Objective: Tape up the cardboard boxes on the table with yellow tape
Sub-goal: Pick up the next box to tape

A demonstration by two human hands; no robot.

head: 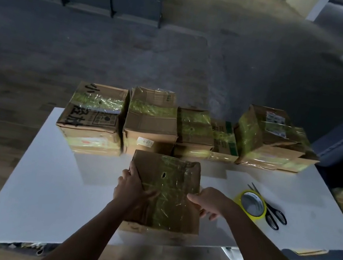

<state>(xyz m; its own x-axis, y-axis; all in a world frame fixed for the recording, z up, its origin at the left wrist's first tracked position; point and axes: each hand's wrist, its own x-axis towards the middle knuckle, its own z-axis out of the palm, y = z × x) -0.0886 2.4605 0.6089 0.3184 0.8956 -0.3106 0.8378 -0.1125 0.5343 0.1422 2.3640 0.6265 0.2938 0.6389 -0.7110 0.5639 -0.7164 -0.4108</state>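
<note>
Left grip point(133, 183) clasps the cardboard box point(166, 196) at its left edge, right grip point(211, 201) clutches its right side; yellow tape roll point(252, 204) just beside, on the bench point(46, 177)

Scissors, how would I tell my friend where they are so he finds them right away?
Look at the white table, on its right side past the near box. The scissors lie against the yellow tape roll, handles nearest you. Nothing else there is black and thin with two loop handles.
</note>
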